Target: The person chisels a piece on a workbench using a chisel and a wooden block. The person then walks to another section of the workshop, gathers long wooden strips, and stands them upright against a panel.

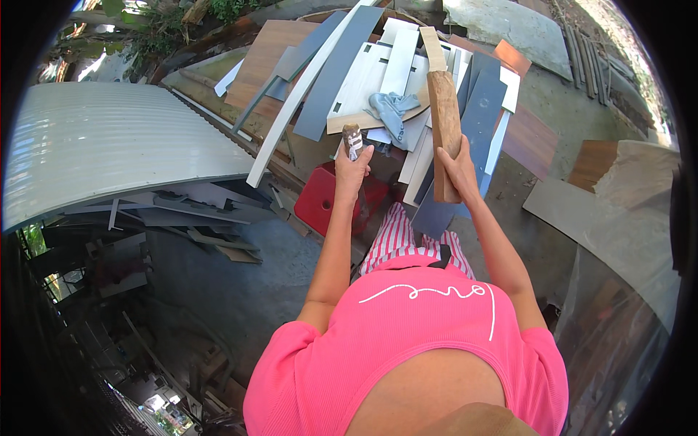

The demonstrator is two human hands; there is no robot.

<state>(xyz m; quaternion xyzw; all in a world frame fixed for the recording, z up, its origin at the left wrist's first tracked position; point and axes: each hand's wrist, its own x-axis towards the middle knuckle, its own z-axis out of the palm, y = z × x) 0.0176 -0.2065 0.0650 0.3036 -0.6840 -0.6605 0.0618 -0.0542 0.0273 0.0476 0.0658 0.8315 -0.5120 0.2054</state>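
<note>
My left hand (351, 171) is closed around a short, thick brown handle (352, 136) with white wrapping, its end pointing away from me. What lies below the fist is mostly hidden, so I cannot tell which tool it is. On the other side, my right hand (459, 168) grips the edge of a thick, rough wooden block (445, 131), long and squared. The block's near end hangs over the pile and its far end meets a paler wood strip (432, 48). Between my hands a grey-blue cloth (393, 116) lies crumpled on the boards.
White, dark grey and brown boards (345, 73) are heaped ahead of me. A red plastic stool (317, 200) stands by my left forearm. Corrugated metal sheeting (116, 145) spreads at left. More panels (582, 218) lie at right on the concrete ground.
</note>
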